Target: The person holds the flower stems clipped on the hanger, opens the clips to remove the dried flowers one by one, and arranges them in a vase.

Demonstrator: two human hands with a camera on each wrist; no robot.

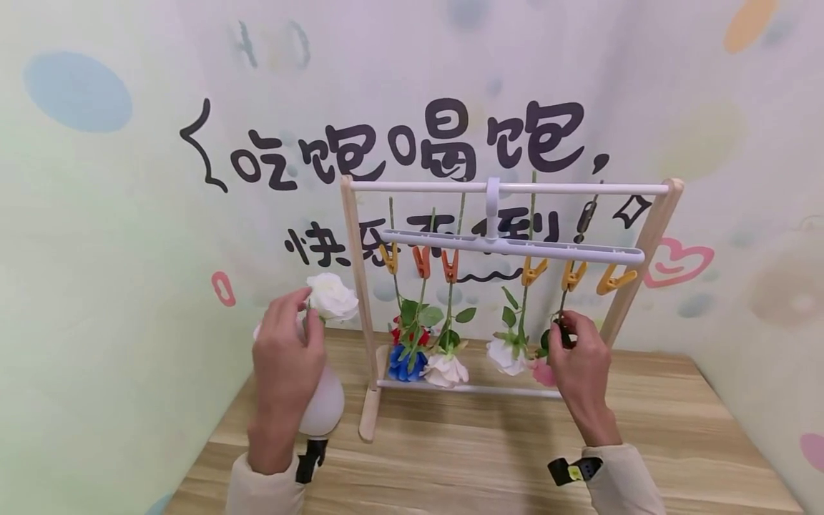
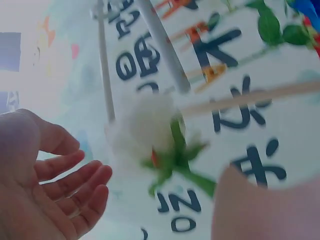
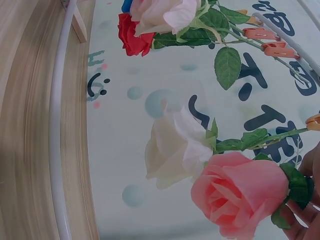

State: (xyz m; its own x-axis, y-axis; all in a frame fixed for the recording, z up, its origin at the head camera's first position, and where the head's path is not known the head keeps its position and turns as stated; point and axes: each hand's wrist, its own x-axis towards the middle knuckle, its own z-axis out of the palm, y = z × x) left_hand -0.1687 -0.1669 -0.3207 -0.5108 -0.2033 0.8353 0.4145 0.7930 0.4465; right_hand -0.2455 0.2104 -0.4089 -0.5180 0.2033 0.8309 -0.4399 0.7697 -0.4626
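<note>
A white rose (image 1: 332, 297) stands in a white vase (image 1: 324, 404) at the left of the table. My left hand (image 1: 286, 350) is raised close beside this rose; in the left wrist view its fingers are loosely bent, with the bloom apart from them. At the right, my right hand (image 1: 582, 357) pinches a pink rose (image 3: 240, 192) by the stem and leaves just above its bloom. That rose hangs head down from a yellow clip (image 1: 573, 276) on a pale lavender hanger (image 1: 515, 247). Beside it hangs another white rose (image 3: 177, 145).
A wooden rack (image 1: 357, 286) with white rails carries the hanger. Also upside down on clips are a red rose (image 3: 134, 35), a blue rose (image 1: 407, 363) and a pale pink rose (image 1: 446, 370). The rightmost yellow clip (image 1: 616, 280) holds nothing. A patterned wall stands behind.
</note>
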